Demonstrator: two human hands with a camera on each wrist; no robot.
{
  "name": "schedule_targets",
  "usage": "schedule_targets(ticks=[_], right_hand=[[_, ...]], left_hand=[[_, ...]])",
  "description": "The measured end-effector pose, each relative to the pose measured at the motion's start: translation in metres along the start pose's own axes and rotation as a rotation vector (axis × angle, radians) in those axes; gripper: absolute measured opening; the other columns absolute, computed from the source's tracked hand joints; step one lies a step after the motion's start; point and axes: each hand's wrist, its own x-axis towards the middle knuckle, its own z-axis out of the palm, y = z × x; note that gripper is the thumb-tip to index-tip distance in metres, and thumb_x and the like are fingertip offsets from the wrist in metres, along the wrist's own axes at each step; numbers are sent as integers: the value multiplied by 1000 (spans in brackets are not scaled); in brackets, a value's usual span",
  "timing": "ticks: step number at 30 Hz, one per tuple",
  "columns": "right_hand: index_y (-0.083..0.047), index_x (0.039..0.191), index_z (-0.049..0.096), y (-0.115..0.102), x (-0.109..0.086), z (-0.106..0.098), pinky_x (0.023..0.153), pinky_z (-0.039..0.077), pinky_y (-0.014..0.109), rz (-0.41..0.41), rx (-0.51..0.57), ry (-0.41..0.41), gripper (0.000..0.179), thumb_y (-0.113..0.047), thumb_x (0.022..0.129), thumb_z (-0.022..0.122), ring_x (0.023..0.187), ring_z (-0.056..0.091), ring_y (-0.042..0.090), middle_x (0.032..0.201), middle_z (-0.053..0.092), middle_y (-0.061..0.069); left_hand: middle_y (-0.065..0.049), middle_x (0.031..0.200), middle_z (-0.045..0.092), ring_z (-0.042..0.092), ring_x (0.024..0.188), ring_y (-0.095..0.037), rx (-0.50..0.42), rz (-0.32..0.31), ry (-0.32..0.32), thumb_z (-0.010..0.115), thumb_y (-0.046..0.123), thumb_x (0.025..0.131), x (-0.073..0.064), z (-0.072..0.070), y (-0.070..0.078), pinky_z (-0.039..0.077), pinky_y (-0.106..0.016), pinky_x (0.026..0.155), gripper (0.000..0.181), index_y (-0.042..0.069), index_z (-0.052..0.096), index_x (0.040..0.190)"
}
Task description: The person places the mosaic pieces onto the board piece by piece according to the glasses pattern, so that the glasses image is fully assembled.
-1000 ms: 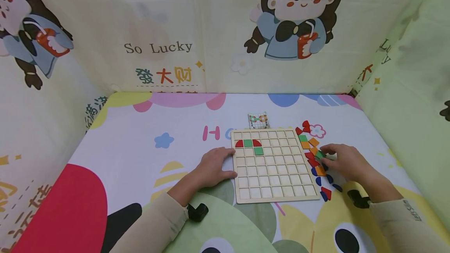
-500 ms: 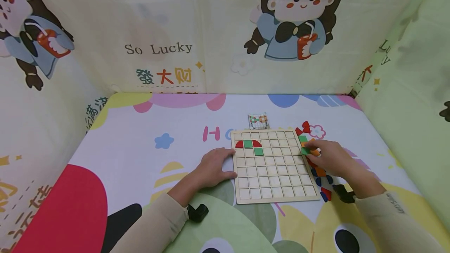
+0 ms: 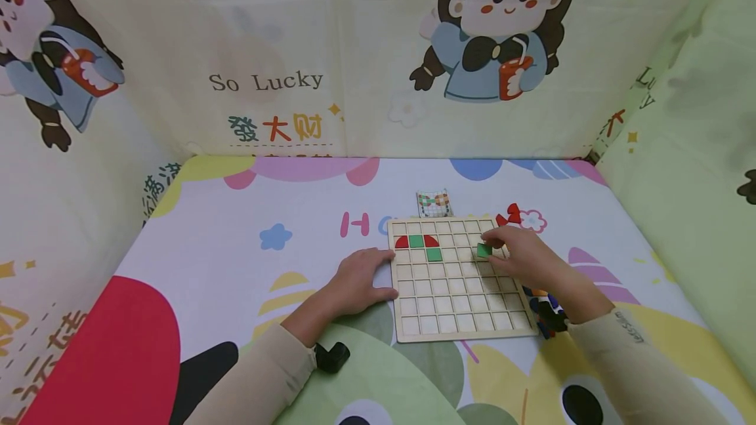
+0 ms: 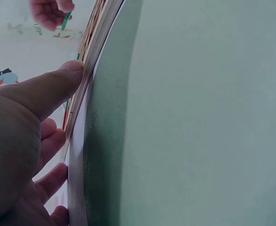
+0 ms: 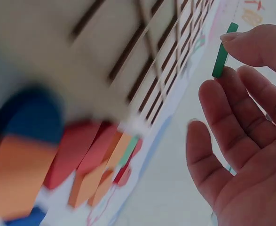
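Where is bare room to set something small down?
Bare tablecloth lies between the left wall and left sleeve; the nearest rows of the wooden board are free too. Crowded: the board's right edge, with loose pieces alongside and the right fingers pinching a green square nearby.

Head cam: soft even light, sharp; faint shadow on board (image 3: 455,287) by R hand (image 3: 528,258). L wrist dim. R wrist: near orange block (image 5: 22,176) v. blurry, fingers (image 5: 222,113) clearer.

Pale tan board (image 3: 431,287), square-gridded — pinched tile (image 3: 484,250) green — 2 sleeves (image 3: 262,372) beige.
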Motion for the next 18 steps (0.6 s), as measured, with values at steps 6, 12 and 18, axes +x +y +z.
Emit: schedule_targets(ticks=[6,12,18], right_hand=[[0,113,67,-18,15,9,90,52,51,-15,-33,-40,26,-7,89,73,101,63,33,108,67,11],[-3,112,68,-32,30,18,91,51,49,-58,-64,-78,24,-11,90,73,102,63,31,109,68,9],[-6,110,71,-43,40,29,92,51,48,-49,-58,-101,21,-13,90,75,102,62,29,109,68,7]], left_hand=[[-11,144,51,41,135,-32,5,3,-2,77,34,88,1,1,-2,31,-52,112,70,8,49,146],[-9,143,51,42,134,-31,14,3,3,78,36,87,3,2,-4,31,-52,112,70,9,49,146],[-10,145,50,41,136,-32,8,4,-5,78,36,87,3,3,-4,31,-52,112,70,9,49,146]])
